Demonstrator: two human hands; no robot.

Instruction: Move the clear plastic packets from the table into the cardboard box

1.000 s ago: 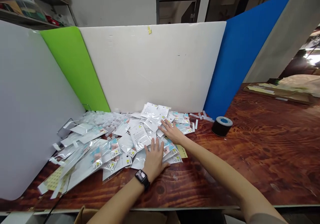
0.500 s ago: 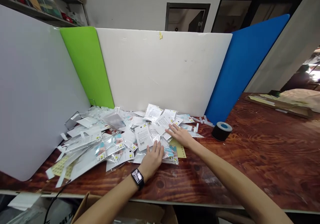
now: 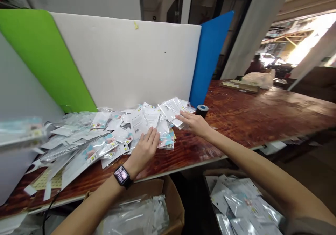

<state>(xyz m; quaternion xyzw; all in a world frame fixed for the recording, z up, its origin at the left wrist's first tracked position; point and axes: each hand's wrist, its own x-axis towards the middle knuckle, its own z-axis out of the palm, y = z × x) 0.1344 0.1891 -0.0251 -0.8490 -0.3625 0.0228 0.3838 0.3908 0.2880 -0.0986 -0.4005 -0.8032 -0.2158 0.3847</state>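
My left hand [image 3: 147, 144] lies flat with its fingers stretched out on a heap of small white card packets in clear plastic bags [image 3: 139, 125]. To its right, my right hand [image 3: 195, 123] has its fingers extended against several overlapping packets [image 3: 170, 109] at the heap's right end, near the blue panel. The packets carry printed text and small yellow marks; some show light-blue pictures. A black watch [image 3: 122, 175] is on my left wrist. At the left edge, blurred packets [image 3: 21, 132] appear above the heap; what holds them is not visible.
White [image 3: 126, 60], green [image 3: 49, 53] and blue [image 3: 212, 53] panels stand behind the heap. A black tape roll [image 3: 202, 111] sits beside the blue one. Below the table edge are a cardboard box with plastic bags [image 3: 173, 193] and a container of packets [image 3: 244, 203]. A person [image 3: 256, 65] is far back.
The view has swung right and down, bringing the container of packets into sight. My right hand has pushed packets toward the blue panel. Blurred packets have appeared at the left edge.
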